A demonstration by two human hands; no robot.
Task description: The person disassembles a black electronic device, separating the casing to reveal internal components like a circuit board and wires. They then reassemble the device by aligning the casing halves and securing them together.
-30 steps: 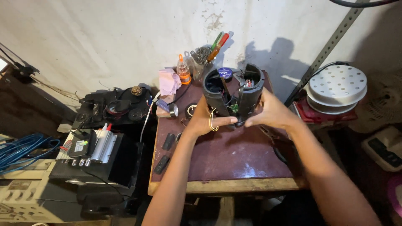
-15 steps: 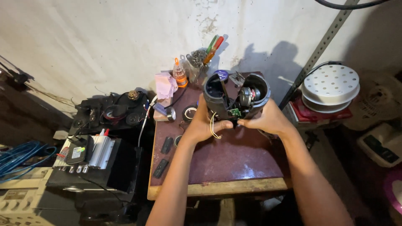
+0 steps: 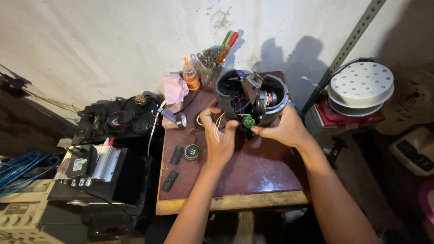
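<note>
Since half a second ago, both hands have kept hold of the split black appliance housing point(image 3: 251, 97), now tilted more upright above the worktop point(image 3: 253, 167). Left hand point(image 3: 219, 135) curls around one half; right hand point(image 3: 282, 129) grips the other, fingers near one green circuit board point(image 3: 247, 120). Two black remotes point(image 3: 173, 167) lie left; one orange-capped bottle point(image 3: 190, 74) stands behind.

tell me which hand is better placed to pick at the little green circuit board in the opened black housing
Probably the right hand: its fingers sit just beside the green circuit board. The left hand grips the black housing, with the wires by its fingers.
</note>
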